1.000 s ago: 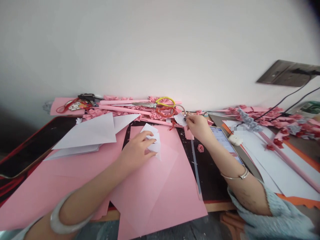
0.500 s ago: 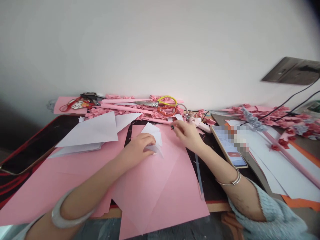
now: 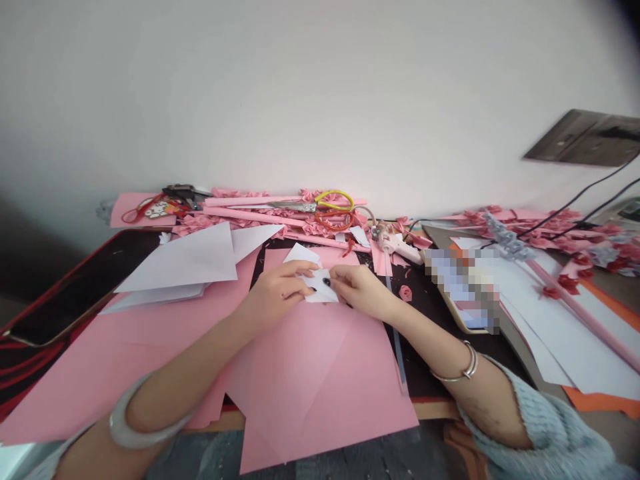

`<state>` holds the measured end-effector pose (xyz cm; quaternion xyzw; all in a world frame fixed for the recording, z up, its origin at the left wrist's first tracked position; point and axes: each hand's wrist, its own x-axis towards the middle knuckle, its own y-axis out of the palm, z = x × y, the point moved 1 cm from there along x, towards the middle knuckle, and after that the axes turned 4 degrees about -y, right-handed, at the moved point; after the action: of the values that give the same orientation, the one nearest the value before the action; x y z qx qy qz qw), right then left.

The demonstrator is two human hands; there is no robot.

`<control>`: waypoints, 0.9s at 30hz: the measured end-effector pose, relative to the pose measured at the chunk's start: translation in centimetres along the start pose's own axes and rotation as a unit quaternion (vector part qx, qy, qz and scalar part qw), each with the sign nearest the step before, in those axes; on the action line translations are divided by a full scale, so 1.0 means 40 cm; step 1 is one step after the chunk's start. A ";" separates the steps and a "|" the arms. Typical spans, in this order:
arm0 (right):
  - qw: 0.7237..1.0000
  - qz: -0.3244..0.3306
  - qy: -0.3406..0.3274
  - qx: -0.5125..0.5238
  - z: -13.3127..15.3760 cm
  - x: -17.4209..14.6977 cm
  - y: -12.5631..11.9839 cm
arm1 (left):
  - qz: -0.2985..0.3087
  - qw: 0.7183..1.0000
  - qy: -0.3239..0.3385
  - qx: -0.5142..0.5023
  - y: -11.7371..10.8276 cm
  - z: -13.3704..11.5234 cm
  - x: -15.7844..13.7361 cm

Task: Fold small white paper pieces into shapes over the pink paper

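Note:
Both hands meet over a small piece of white paper (image 3: 320, 292) above the pink sheets. My left hand (image 3: 280, 288) grips its left side, fingertips on its face. From the right, my right hand (image 3: 363, 290) pinches the paper's edge between thumb and fingers. Just behind the left fingers lies another white paper piece (image 3: 300, 254), partly covered. Under the hands spreads a large pink sheet (image 3: 320, 400) with a faint crease, hanging over the table's front edge. Folded white sheets (image 3: 180, 260) lie to the left on more pink paper (image 3: 145, 353).
Along the wall lie pink paper flowers and rolled stems (image 3: 250, 215), scissors (image 3: 333, 203) and a glue gun (image 3: 400, 248). A phone (image 3: 457, 293) rests right of my right hand, near a small pink rose (image 3: 405, 293). Beyond are white sheets (image 3: 550, 333) and a grey-blue flower stem (image 3: 507, 240).
My right hand has come down and left to pinch the white paper's right edge. The paper now lies turned between both hands. The small pink rose has come into view.

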<state>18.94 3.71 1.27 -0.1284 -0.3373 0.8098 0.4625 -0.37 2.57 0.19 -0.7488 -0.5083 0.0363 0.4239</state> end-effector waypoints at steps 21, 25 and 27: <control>0.945 -0.228 0.086 0.220 -0.067 0.019 -0.026 | -0.031 0.989 -0.072 0.125 0.007 0.060 0.025; 0.945 -0.232 0.072 0.220 -0.072 0.020 -0.025 | 0.006 0.987 -0.046 0.155 0.015 0.079 0.032; 0.944 -0.237 0.062 0.223 -0.072 0.021 -0.023 | 0.004 0.988 -0.033 0.153 0.015 0.078 0.034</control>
<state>20.61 5.96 -0.16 0.0117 -0.1393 0.7220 0.6777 -0.78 5.42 -1.69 -0.6759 -0.5074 0.1401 0.5158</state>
